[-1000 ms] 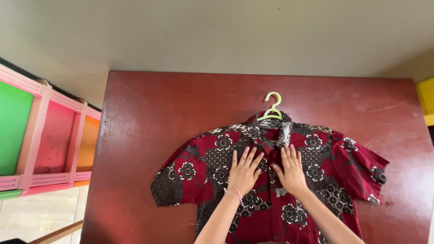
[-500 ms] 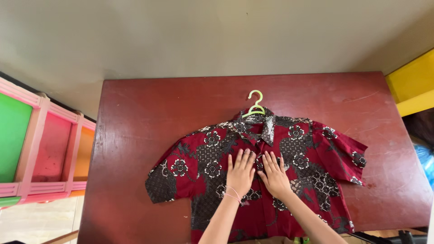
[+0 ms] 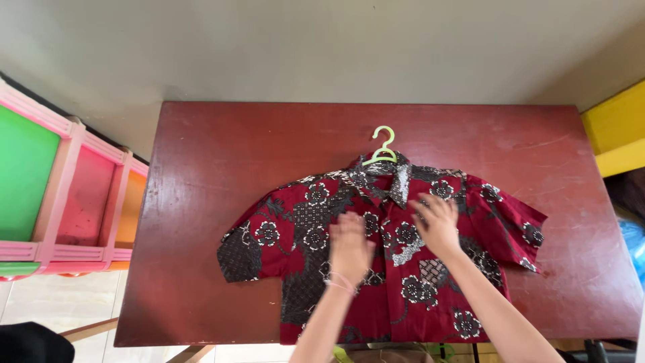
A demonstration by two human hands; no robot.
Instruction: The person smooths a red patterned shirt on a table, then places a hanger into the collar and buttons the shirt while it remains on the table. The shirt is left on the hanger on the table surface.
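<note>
Both hands have parted: left hand flat on the shirt, grip released; right hand slid toward 2 o'clock, fingers loose, grasping nothing.

A plain domestic room is suggested, most likely a corner of a home used for laundry or clothes care. A worn, dark red wooden table is set flush against a bare, pale grey-beige wall. A patterned red shirt on a light green plastic hanger is laid out flat on it. To one side, a pink plastic storage rack with green, pink and orange panels is seen, and a yellow piece of furniture at the other. Pale floor tiles are visible below the table's edge.
</note>
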